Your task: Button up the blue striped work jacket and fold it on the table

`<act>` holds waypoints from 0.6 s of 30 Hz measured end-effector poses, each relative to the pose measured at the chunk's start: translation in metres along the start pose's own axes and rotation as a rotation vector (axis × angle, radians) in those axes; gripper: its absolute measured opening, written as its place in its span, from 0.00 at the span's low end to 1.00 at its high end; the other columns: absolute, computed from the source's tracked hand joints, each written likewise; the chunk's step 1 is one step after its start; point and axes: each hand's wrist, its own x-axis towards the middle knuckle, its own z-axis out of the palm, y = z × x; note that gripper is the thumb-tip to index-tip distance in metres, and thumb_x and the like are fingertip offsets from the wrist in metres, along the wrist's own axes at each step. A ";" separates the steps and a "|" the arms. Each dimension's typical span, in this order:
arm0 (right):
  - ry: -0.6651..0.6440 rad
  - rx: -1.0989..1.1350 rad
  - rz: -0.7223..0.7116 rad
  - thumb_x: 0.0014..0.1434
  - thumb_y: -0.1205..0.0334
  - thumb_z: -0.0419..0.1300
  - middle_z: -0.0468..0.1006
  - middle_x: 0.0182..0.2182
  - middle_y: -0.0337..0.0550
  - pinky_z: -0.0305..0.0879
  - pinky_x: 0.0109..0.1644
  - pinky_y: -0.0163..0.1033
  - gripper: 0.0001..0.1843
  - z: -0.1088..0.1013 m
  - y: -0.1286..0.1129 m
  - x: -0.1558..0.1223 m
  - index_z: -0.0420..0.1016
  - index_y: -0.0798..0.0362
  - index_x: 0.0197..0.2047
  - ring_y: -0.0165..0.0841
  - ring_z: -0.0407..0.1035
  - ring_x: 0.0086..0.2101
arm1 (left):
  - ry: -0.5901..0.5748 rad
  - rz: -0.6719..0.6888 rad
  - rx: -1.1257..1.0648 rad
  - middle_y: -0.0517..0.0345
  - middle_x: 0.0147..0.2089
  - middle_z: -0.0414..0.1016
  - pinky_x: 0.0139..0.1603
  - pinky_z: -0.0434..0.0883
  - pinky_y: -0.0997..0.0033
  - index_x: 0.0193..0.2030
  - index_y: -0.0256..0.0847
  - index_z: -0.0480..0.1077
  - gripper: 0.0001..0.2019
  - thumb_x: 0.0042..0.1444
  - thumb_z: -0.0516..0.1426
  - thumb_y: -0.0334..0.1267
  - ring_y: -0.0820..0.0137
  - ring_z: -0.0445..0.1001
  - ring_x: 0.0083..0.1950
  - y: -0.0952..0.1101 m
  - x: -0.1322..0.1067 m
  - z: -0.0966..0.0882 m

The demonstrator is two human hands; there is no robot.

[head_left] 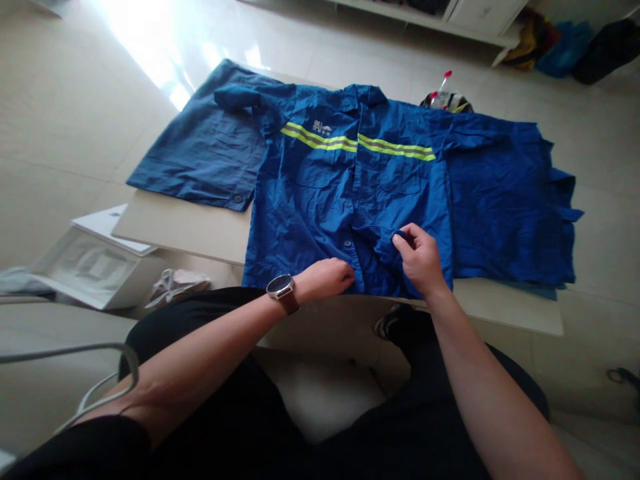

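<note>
A blue short-sleeved work shirt [310,193] lies spread face up, with its collar away from me. Yellow and grey reflective strips cross its chest, and small white print sits above one of them. My right hand [420,257] pinches a gathered bit of the shirt's front between thumb and fingers, lifting it slightly. Down by the hem, my left hand [330,277] is closed at the button placket, its fingertips partly hidden. A watch [281,288] with a brown strap is on my left wrist.
Folded blue garments lie at left [200,157] and right [505,200] on the pale low table [175,233]. A white box [95,260] stands on the left. Beyond the table are a clear bottle with a red top [440,97] and a white cabinet [400,13].
</note>
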 end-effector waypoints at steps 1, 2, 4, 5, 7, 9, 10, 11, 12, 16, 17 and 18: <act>-0.017 -0.020 -0.004 0.60 0.56 0.62 0.64 0.23 0.33 0.56 0.31 0.36 0.12 0.000 0.000 -0.001 0.66 0.50 0.29 0.29 0.59 0.25 | 0.039 -0.050 0.044 0.50 0.38 0.81 0.39 0.65 0.68 0.36 0.41 0.79 0.13 0.64 0.52 0.36 0.65 0.76 0.37 -0.003 0.000 -0.001; -0.038 -0.041 -0.007 0.59 0.57 0.62 0.66 0.23 0.33 0.57 0.31 0.36 0.11 0.000 0.001 -0.002 0.66 0.50 0.29 0.29 0.61 0.25 | 0.089 -0.092 0.071 0.50 0.38 0.81 0.40 0.65 0.68 0.37 0.41 0.78 0.13 0.63 0.52 0.34 0.65 0.76 0.38 -0.006 0.002 -0.001; -0.101 -0.078 -0.013 0.58 0.58 0.63 0.69 0.24 0.35 0.59 0.32 0.37 0.10 0.000 0.001 -0.005 0.68 0.50 0.29 0.30 0.64 0.27 | 0.165 -0.124 0.078 0.50 0.41 0.81 0.41 0.65 0.68 0.41 0.42 0.78 0.10 0.60 0.55 0.33 0.64 0.76 0.40 -0.012 0.004 -0.003; -0.134 -0.093 -0.018 0.57 0.59 0.64 0.71 0.25 0.35 0.60 0.32 0.37 0.09 0.000 0.001 -0.006 0.68 0.50 0.30 0.31 0.65 0.27 | 0.181 -0.121 0.063 0.50 0.42 0.81 0.41 0.65 0.69 0.42 0.43 0.78 0.09 0.58 0.57 0.34 0.63 0.76 0.41 -0.014 0.004 -0.004; -0.189 -0.118 -0.037 0.56 0.61 0.64 0.74 0.26 0.37 0.63 0.33 0.37 0.06 0.000 0.001 -0.008 0.70 0.50 0.31 0.32 0.67 0.28 | 0.164 -0.110 0.012 0.51 0.42 0.80 0.40 0.64 0.69 0.42 0.44 0.78 0.09 0.53 0.64 0.39 0.62 0.76 0.41 -0.016 0.004 -0.002; -0.241 -0.138 -0.062 0.56 0.64 0.63 0.75 0.28 0.37 0.65 0.34 0.36 0.03 0.001 0.001 -0.009 0.72 0.50 0.34 0.32 0.69 0.30 | 0.124 -0.126 -0.048 0.52 0.38 0.79 0.38 0.63 0.69 0.37 0.45 0.77 0.11 0.46 0.69 0.43 0.62 0.75 0.38 -0.010 0.001 0.003; -0.273 -0.146 -0.080 0.56 0.65 0.63 0.76 0.29 0.37 0.65 0.35 0.36 0.05 0.001 0.001 -0.009 0.74 0.50 0.37 0.32 0.70 0.30 | 0.122 -0.155 -0.083 0.53 0.35 0.78 0.37 0.63 0.69 0.32 0.45 0.76 0.11 0.44 0.70 0.43 0.62 0.75 0.37 -0.005 -0.001 0.008; -0.311 -0.152 -0.103 0.56 0.66 0.62 0.77 0.30 0.37 0.66 0.35 0.36 0.08 0.002 0.002 -0.009 0.75 0.50 0.40 0.32 0.70 0.31 | 0.141 -0.198 -0.130 0.53 0.31 0.76 0.37 0.63 0.69 0.28 0.44 0.75 0.10 0.44 0.70 0.43 0.62 0.74 0.35 0.002 -0.004 0.015; -0.352 -0.158 -0.133 0.56 0.68 0.61 0.78 0.31 0.38 0.66 0.36 0.36 0.11 0.003 0.003 -0.010 0.77 0.49 0.43 0.32 0.71 0.31 | 0.172 -0.252 -0.201 0.54 0.28 0.74 0.36 0.62 0.68 0.25 0.43 0.73 0.10 0.46 0.68 0.43 0.63 0.73 0.33 0.010 -0.006 0.023; -0.522 -0.213 -0.252 0.57 0.72 0.57 0.79 0.35 0.42 0.65 0.39 0.36 0.14 0.009 0.007 -0.011 0.82 0.51 0.41 0.32 0.71 0.34 | 0.119 -0.530 -0.892 0.57 0.21 0.69 0.27 0.62 0.69 0.23 0.40 0.70 0.17 0.61 0.56 0.46 0.70 0.67 0.21 0.043 -0.015 0.067; -0.547 -0.227 -0.266 0.57 0.73 0.56 0.78 0.35 0.42 0.65 0.39 0.37 0.14 0.011 0.007 -0.011 0.82 0.52 0.39 0.32 0.71 0.33 | 0.102 -0.612 -1.095 0.57 0.22 0.71 0.25 0.62 0.69 0.25 0.39 0.71 0.17 0.62 0.54 0.45 0.71 0.67 0.19 0.048 -0.017 0.078; -0.563 -0.237 -0.272 0.57 0.74 0.56 0.78 0.34 0.42 0.65 0.39 0.37 0.14 0.012 0.008 -0.012 0.82 0.52 0.38 0.32 0.71 0.33 | 0.117 -0.687 -1.274 0.56 0.24 0.73 0.24 0.63 0.70 0.27 0.38 0.72 0.15 0.62 0.54 0.43 0.71 0.68 0.19 0.051 -0.019 0.087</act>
